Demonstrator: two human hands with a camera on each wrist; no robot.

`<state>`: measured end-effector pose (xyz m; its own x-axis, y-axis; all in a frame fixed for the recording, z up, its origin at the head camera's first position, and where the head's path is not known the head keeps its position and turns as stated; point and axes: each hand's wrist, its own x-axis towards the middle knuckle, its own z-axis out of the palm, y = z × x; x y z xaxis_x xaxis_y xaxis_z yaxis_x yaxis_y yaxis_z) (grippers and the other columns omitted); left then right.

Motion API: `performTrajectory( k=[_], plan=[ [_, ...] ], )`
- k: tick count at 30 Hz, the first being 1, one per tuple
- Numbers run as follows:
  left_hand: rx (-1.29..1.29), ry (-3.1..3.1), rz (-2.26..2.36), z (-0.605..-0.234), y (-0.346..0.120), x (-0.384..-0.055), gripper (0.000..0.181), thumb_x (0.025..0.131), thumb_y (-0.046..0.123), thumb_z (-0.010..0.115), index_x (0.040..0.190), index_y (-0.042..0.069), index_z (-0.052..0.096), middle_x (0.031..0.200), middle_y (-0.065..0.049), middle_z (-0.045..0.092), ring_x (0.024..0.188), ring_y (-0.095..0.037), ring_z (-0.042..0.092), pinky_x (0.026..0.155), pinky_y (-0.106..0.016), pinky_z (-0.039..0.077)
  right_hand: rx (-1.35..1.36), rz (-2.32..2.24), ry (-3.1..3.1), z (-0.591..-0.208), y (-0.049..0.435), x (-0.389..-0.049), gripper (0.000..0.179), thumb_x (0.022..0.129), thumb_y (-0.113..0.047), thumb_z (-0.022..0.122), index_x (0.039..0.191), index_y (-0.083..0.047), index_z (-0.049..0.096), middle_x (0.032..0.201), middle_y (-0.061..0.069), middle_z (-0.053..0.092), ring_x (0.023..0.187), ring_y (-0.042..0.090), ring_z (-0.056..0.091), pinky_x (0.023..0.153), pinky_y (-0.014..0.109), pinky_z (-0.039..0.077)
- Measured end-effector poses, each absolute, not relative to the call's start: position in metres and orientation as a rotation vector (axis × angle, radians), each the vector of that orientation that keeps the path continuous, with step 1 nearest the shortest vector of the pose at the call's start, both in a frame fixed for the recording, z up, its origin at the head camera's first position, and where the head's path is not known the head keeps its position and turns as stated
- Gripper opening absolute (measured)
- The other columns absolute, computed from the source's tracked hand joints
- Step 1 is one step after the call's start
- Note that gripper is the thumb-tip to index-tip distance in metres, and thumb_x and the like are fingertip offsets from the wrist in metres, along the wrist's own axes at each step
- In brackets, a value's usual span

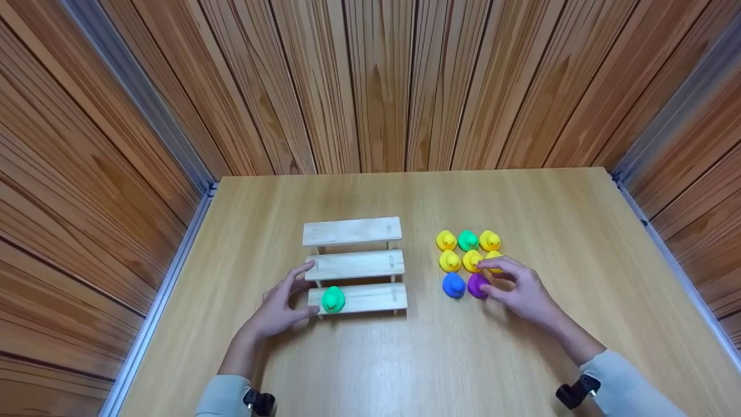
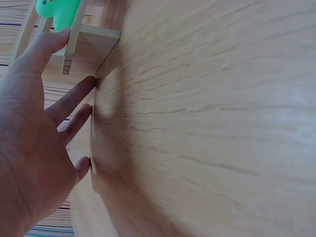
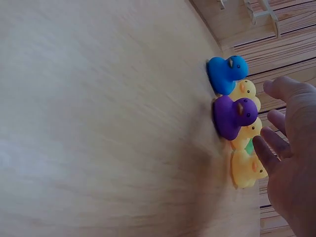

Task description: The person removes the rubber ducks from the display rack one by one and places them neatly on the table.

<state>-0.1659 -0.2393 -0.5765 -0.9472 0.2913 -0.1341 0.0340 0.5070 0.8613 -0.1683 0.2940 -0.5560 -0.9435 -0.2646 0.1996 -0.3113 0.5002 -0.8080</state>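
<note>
A three-step wooden stand (image 1: 354,266) carries a green rubber duck (image 1: 333,299) at the left of its lowest step. At the stand's left end is my left hand (image 1: 282,305): its thumb is at the lowest step's edge, its index fingertip by the middle step. In the left wrist view its other fingers reach out loosely spread near the tabletop. My right hand (image 1: 524,291) hovers over the right side of a duck group, thumb and fingers apart around a purple duck (image 3: 234,117). Beside that sits a blue duck (image 1: 454,285). Nothing is gripped by either hand.
Behind the purple and blue ducks stand several yellow ducks (image 1: 450,261) and another green duck (image 1: 468,240), in rows on the wooden table (image 1: 370,370). Wood-plank walls (image 1: 382,87) rise behind and at both sides, with metal rails along the table's side edges.
</note>
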Motion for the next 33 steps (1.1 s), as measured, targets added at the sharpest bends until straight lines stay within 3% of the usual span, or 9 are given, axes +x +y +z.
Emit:
performTrajectory(
  k=[7,16,24,26,33],
  plan=[
    [0.278,2.478,1.439,-0.576,-0.238,-0.166,0.094,0.098,0.026,0.089,0.172,0.044,0.035,0.169,-0.015,0.06,0.163,-0.042,0.052,0.133,-0.077,-0.001,0.578,1.462,-2.637,-0.545,0.279,-0.168,0.046,0.094,-0.002,0.089,0.139,-0.005,0.076,0.142,0.016,0.074,0.129,-0.013,0.063,0.109,0.02,0.059],
    [0.303,2.455,1.466,-0.578,-0.238,-0.166,0.094,0.098,0.021,0.089,0.172,0.04,0.035,0.175,-0.015,0.052,0.164,-0.042,0.051,0.137,-0.079,0.021,0.718,1.502,-2.582,-0.541,0.251,-0.166,0.05,0.092,-0.004,0.091,0.139,-0.006,0.076,0.141,0.016,0.075,0.129,-0.006,0.066,0.107,0.024,0.063],
    [0.313,2.47,1.446,-0.577,-0.239,-0.165,0.093,0.098,0.023,0.089,0.172,0.041,0.034,0.171,-0.015,0.058,0.162,-0.041,0.053,0.135,-0.082,0.007,0.749,1.536,-2.641,-0.539,0.226,-0.164,0.049,0.096,-0.01,0.09,0.142,-0.007,0.074,0.143,0.013,0.073,0.128,-0.001,0.066,0.11,0.034,0.064],
    [0.307,2.47,1.443,-0.577,-0.239,-0.166,0.094,0.098,0.024,0.089,0.172,0.042,0.035,0.17,-0.015,0.058,0.162,-0.04,0.054,0.136,-0.082,0.008,0.771,1.52,-2.636,-0.539,0.219,-0.165,0.048,0.096,-0.01,0.09,0.141,-0.007,0.074,0.142,0.012,0.074,0.127,0.0,0.066,0.109,0.038,0.066],
    [0.295,2.476,1.439,-0.576,-0.239,-0.166,0.094,0.098,0.025,0.09,0.171,0.044,0.035,0.171,-0.015,0.057,0.163,-0.041,0.053,0.134,-0.082,0.001,0.851,1.558,-2.611,-0.536,0.194,-0.164,0.048,0.094,-0.006,0.09,0.14,-0.006,0.075,0.139,0.014,0.074,0.129,0.014,0.071,0.106,0.053,0.067]
  ],
)
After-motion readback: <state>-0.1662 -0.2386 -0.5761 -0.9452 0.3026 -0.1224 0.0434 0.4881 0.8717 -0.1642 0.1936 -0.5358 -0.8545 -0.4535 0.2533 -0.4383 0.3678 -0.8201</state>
